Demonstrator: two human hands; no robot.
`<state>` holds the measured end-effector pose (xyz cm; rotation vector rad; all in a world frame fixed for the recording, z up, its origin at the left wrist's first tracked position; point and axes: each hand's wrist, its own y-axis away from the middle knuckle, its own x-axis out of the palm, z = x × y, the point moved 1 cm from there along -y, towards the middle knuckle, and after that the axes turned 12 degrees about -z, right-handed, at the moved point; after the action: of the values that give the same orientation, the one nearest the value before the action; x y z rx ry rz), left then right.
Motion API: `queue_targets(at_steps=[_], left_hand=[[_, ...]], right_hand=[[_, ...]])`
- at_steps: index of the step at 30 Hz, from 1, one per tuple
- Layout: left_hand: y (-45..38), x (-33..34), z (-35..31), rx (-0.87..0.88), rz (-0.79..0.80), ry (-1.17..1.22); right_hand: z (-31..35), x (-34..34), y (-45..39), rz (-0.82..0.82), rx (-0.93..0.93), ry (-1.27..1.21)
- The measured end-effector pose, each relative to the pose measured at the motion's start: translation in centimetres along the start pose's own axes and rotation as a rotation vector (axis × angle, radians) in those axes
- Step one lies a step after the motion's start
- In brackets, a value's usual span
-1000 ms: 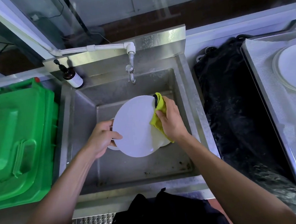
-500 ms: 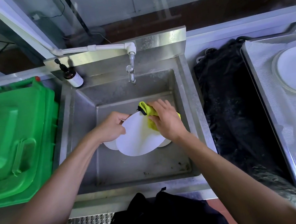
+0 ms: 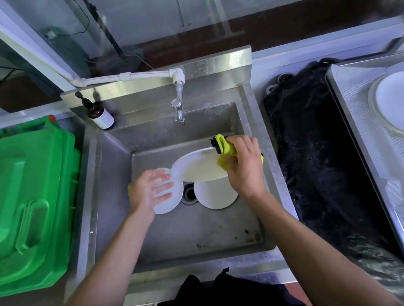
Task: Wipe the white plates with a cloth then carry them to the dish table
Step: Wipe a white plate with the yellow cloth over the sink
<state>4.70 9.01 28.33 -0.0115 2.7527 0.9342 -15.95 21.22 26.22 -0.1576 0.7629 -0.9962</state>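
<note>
While the raised plate (image 3: 197, 167) tilts over the sink (image 3: 194, 231), the right hand (image 3: 246, 167) clamps it together with the yellow cloth (image 3: 224, 148); the left hand (image 3: 150, 190) lies flat-fingered, holding nothing. Wiping appears under way; next, carrying to the dish table (image 3: 356, 116) needs a firmer grip.

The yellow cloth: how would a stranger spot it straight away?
Find the steel sink in the middle, under the tap. Near its back right corner, the right hand grips the yellow cloth against a tilted white plate. Nothing else there is yellow.
</note>
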Motion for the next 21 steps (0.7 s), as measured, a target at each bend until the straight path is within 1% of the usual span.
queue_targets(at_steps=[1,2,4,5,11,14,17,21], left_hand=[[0.1,0.0,0.5,-0.146,0.075,0.018],[0.2,0.1,0.8,-0.25,0.167,0.028],[0.8,1.1,0.9,-0.344,0.322,0.081],[1.1,1.7,0.7,-0.359,0.352,0.131],[2.5,4.6,-1.0,-0.367,0.261,0.359],[2.7,4.9,-1.5,-0.361,0.224,0.493],[2.5,4.5,-1.8,-0.323,0.191,0.535],[1.7,4.2,-2.0,-0.242,0.134,0.477]], right_hand=[[0.0,-0.1,0.0,-0.023,-0.012,-0.005],[0.1,-0.2,0.0,-0.047,-0.032,-0.012],[0.5,-0.1,0.2,-0.084,-0.076,-0.024],[0.8,-0.1,0.3,-0.095,-0.097,-0.026],[1.2,0.4,1.7,-0.119,-0.189,-0.02],[0.8,0.3,2.1,-0.084,-0.213,-0.004],[0.2,0.0,2.4,0.032,-0.236,0.01],[-0.2,0.0,1.5,0.248,-0.332,0.02]])
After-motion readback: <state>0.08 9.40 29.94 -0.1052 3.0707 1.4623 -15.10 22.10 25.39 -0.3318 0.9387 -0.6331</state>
